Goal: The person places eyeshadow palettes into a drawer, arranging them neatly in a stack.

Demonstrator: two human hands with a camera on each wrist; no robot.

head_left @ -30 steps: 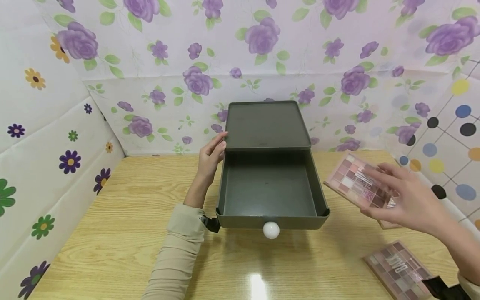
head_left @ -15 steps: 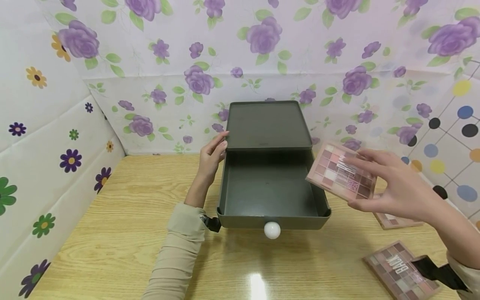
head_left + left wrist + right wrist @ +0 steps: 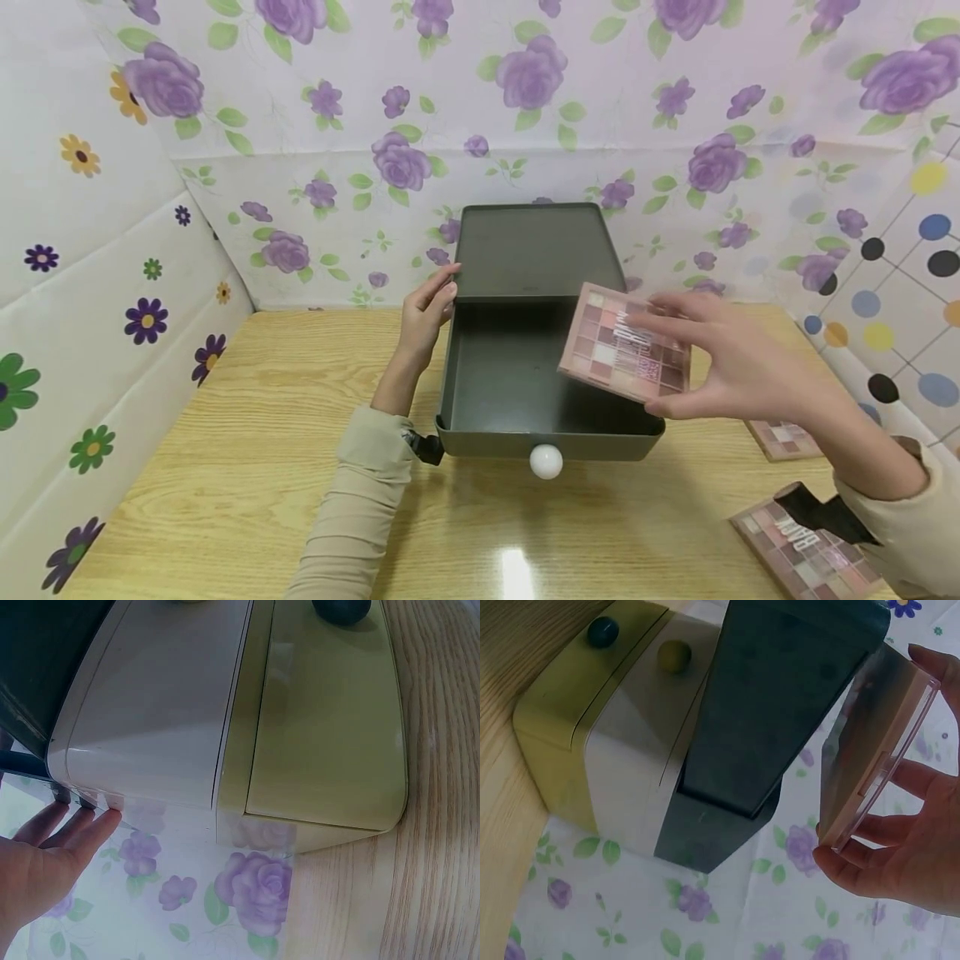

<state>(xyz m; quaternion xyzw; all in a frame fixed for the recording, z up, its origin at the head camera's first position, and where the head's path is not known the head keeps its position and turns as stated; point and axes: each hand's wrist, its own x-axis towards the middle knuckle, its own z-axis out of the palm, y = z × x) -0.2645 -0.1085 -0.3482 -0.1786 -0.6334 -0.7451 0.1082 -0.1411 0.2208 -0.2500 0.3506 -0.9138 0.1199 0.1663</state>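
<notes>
An eyeshadow palette (image 3: 611,342) with a clear lid hangs tilted over the right side of a pulled-out dark drawer (image 3: 502,375). My right hand (image 3: 738,358) grips it between thumb and fingers; the right wrist view shows the palette (image 3: 870,742) edge-on, above the drawer's level. The drawer belongs to a three-tier cabinet (image 3: 536,250) with a dark top, and a white knob (image 3: 546,461) is on its front. My left hand (image 3: 426,317) touches the cabinet's upper left side. In the left wrist view the fingers (image 3: 94,832) extend straight against that side.
One palette (image 3: 806,550) lies on the wooden table (image 3: 247,467) at the lower right, partly behind my sleeve. Another palette (image 3: 783,440) shows below my right forearm. The lower white drawer (image 3: 157,705) and yellow drawer (image 3: 330,727) are closed. Flowered cloth (image 3: 315,100) walls the back.
My right hand has carried the palette leftward, from beside the drawer to over its right part. My left hand has stayed against the cabinet.
</notes>
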